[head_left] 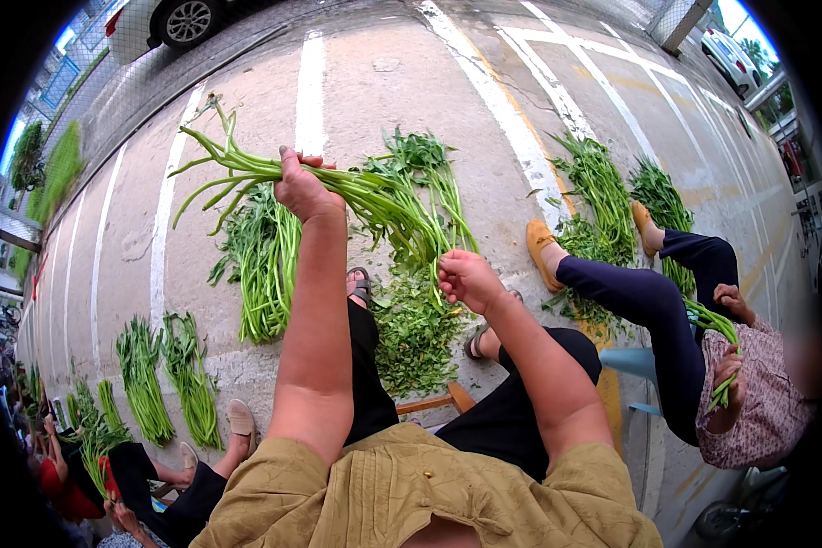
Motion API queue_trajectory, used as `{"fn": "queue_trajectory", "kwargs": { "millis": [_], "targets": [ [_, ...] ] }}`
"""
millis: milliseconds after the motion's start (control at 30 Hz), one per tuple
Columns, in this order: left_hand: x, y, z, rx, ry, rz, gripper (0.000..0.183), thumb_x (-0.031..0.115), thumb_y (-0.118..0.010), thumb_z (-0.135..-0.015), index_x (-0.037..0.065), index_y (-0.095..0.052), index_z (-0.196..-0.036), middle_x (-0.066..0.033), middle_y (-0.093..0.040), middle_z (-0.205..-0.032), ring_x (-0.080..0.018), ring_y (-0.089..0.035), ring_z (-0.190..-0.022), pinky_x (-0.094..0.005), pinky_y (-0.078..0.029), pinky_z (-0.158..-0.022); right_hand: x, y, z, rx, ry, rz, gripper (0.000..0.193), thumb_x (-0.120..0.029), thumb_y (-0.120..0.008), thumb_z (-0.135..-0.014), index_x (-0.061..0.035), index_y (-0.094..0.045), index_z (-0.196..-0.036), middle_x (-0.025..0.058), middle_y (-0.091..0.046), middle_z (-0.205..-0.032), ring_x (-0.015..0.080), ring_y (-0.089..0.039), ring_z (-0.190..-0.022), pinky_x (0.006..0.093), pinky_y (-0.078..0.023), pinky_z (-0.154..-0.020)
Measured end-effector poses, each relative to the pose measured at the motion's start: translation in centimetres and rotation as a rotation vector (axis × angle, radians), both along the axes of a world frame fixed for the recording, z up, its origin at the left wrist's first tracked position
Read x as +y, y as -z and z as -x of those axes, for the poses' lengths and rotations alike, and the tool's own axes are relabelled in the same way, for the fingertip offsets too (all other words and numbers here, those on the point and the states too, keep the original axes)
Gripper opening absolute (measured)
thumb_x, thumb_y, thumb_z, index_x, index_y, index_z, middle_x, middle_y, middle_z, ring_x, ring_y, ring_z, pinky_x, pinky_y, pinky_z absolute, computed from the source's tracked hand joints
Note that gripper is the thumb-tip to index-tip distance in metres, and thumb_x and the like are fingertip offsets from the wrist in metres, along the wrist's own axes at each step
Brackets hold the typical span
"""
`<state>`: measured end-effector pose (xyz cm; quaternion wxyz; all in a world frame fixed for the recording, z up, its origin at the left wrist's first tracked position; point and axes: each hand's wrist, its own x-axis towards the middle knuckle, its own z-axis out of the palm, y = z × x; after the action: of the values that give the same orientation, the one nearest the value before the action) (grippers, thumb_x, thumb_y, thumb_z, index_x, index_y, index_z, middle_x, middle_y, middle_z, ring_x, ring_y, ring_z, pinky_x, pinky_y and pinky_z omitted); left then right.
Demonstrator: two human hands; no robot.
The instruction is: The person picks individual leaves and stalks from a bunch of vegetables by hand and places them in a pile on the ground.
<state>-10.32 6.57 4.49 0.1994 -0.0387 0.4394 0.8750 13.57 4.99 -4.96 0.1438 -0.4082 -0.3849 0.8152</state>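
My left hand (309,190) is closed round a bunch of water spinach (374,196), held up in front of me. Its bare pale-green stems fan out to the left, and the leafy ends droop to the right. At those leafy ends my right hand (468,281) is closed, thumb and fingers pinched at a leaf that is mostly hidden by the fingertips. Below, between my feet, lies a heap of plucked leaves (416,338). A pile of uncut water spinach (269,265) rests on the ground beyond my left forearm, and another leafy bunch (420,155) lies farther off.
On the right a seated person (758,384) holds green stems, with bunches (603,196) and loose leaves by their feet. More bunches (146,384) lie at the left near other seated people (137,493). White lines (310,91) cross the paved ground; a parked car (169,23) stands behind a fence.
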Motion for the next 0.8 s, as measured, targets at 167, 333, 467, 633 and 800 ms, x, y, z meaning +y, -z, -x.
{"fn": "queue_trajectory", "kwargs": {
  "millis": [167, 333, 467, 633, 800],
  "targets": [
    [0.3, 0.2, 0.5, -0.039, 0.000, -0.012, 0.027, 0.026, -0.056, -0.085, 0.007, -0.044, -0.069, -0.0058, -0.049, -0.055, -0.0198, -0.047, -0.043, -0.0339, -0.041, -0.041, -1.5, -0.5, -0.4, -0.255, -0.722, -0.620, 0.026, -0.013, -0.058, -0.075, -0.0036, -0.058, -0.099, 0.0083, -0.060, -0.082, 0.0196, -0.058, -0.061, 0.0311, -0.049, -0.051],
    [-0.1, 0.3, 0.6, -0.052, -0.002, -0.025, 0.027, 0.026, -0.055, -0.085, 0.007, -0.043, -0.070, -0.0060, -0.049, -0.055, -0.0203, -0.047, -0.043, -0.0349, -0.042, -0.042, -0.4, -3.8, -0.3, -0.501, -0.683, -0.719, 0.022, -0.024, -0.064, -0.073, -0.0023, -0.064, -0.070, 0.0091, -0.056, -0.056, 0.0175, -0.055, -0.059, 0.0314, -0.044, -0.057],
    [0.1, 0.3, 0.3, -0.054, 0.017, -0.006, 0.026, 0.025, -0.054, -0.086, 0.007, -0.043, -0.071, -0.0063, -0.049, -0.055, -0.0202, -0.047, -0.043, -0.0346, -0.042, -0.042, 1.3, -3.4, -1.2, -0.415, -0.298, -0.684, 0.019, -0.019, -0.064, -0.075, -0.0006, -0.060, -0.072, 0.0042, -0.056, -0.061, 0.0107, -0.050, -0.057, 0.0267, -0.042, -0.054],
    [0.5, 0.6, 0.1, -0.078, 0.018, -0.003, 0.025, 0.024, -0.054, -0.086, 0.006, -0.044, -0.073, -0.0081, -0.050, -0.057, -0.0209, -0.047, -0.043, -0.0343, -0.044, -0.043, 1.4, -3.5, -0.7, -0.199, 0.076, -0.895, 0.009, -0.009, -0.062, -0.080, -0.0017, -0.063, -0.085, -0.0008, -0.058, -0.066, 0.0052, -0.049, -0.057, 0.0213, -0.041, -0.053],
    [0.9, 0.8, -1.1, -0.082, 0.047, -0.001, 0.023, 0.022, -0.053, -0.086, 0.005, -0.044, -0.073, -0.0093, -0.051, -0.058, -0.0214, -0.048, -0.042, -0.0344, -0.045, -0.041, -1.1, -5.4, 1.2, -0.182, 0.077, -1.102, 0.013, -0.010, -0.061, -0.080, -0.0033, -0.064, -0.090, 0.0085, -0.063, -0.068, 0.0150, -0.057, -0.054, 0.0258, -0.044, -0.051]
  ]
}}
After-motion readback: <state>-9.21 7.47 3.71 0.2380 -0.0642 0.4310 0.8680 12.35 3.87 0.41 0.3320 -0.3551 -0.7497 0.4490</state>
